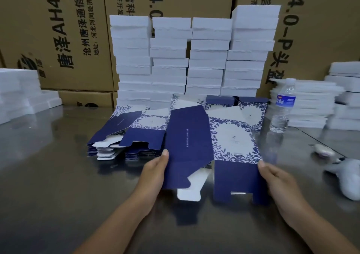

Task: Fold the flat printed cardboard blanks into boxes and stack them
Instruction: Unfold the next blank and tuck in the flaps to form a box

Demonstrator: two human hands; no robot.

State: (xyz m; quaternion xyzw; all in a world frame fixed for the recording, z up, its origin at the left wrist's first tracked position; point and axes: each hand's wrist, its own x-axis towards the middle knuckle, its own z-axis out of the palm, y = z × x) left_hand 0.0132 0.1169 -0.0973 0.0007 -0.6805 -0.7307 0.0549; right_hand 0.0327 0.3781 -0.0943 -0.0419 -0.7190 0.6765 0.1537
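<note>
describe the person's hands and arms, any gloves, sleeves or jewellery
Left hand and right hand are bare: no gloves, rings or watch. Both forearms are uncovered to the frame's edge, no sleeves or wristbands in view.

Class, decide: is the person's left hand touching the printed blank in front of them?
Touching. In the head view, the left hand grips the printed blank, with the thumb lying on the edge of its dark blue panel.
</note>
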